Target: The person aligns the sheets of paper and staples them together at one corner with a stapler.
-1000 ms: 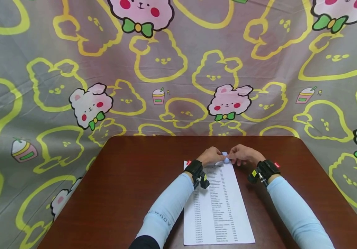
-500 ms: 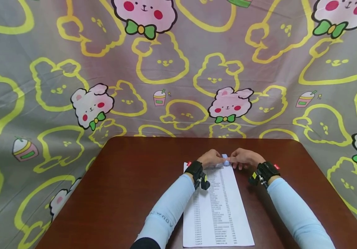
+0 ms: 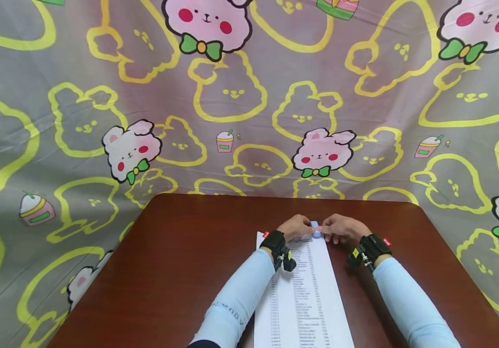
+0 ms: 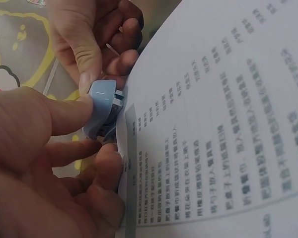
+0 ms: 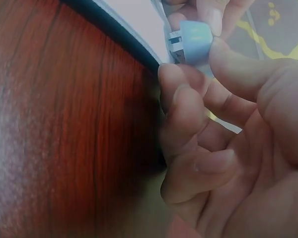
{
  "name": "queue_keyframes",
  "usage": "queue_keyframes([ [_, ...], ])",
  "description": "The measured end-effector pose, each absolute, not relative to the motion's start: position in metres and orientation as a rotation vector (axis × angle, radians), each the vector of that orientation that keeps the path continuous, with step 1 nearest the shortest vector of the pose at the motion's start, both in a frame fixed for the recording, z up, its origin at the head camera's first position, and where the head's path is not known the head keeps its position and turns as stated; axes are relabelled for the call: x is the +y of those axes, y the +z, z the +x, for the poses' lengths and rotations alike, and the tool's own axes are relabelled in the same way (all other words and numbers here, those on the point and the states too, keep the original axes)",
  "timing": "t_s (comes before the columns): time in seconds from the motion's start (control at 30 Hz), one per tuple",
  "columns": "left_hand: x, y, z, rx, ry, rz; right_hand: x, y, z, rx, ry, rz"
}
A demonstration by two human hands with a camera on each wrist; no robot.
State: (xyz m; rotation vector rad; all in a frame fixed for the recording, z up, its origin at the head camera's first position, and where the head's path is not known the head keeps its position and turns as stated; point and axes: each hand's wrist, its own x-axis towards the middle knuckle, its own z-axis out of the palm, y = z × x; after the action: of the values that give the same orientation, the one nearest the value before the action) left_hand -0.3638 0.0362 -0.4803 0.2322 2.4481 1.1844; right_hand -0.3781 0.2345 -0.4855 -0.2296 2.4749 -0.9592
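Observation:
A small light-blue stapler [image 3: 315, 230] sits at the top edge of a stack of printed paper [image 3: 315, 295]. From the left side, my left hand [image 3: 296, 227] pinches it, thumb on its top and curled fingers beneath. My right hand [image 3: 343, 227] grips it from the right, its thumb also pressing on the top. Seen from the left wrist, both thumb tips meet on the stapler [image 4: 102, 101], whose front end is over the sheet's edge. In the right wrist view, the right fingers [image 5: 188, 114] curl under the paper's corner.
The paper lies lengthwise on a dark reddish-brown wooden table [image 3: 188, 270]. Behind the table's far edge hangs a grey cloth [image 3: 249, 106] with cartoon prints. Black wrist cameras [image 3: 369, 249] are strapped to both wrists.
The head view has tilted up slightly, so the table and hands appear lower. My right thumb has come onto the stapler's top beside the left thumb; both hands stay at the stapler.

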Motion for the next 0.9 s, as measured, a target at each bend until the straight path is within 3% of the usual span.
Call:
queue_keyframes([
  [0.9,0.0426,-0.4783,-0.3617,2.539,1.067,0.212,0.2309,-0.4828,-0.3791,2.438,-0.925,-0.190],
])
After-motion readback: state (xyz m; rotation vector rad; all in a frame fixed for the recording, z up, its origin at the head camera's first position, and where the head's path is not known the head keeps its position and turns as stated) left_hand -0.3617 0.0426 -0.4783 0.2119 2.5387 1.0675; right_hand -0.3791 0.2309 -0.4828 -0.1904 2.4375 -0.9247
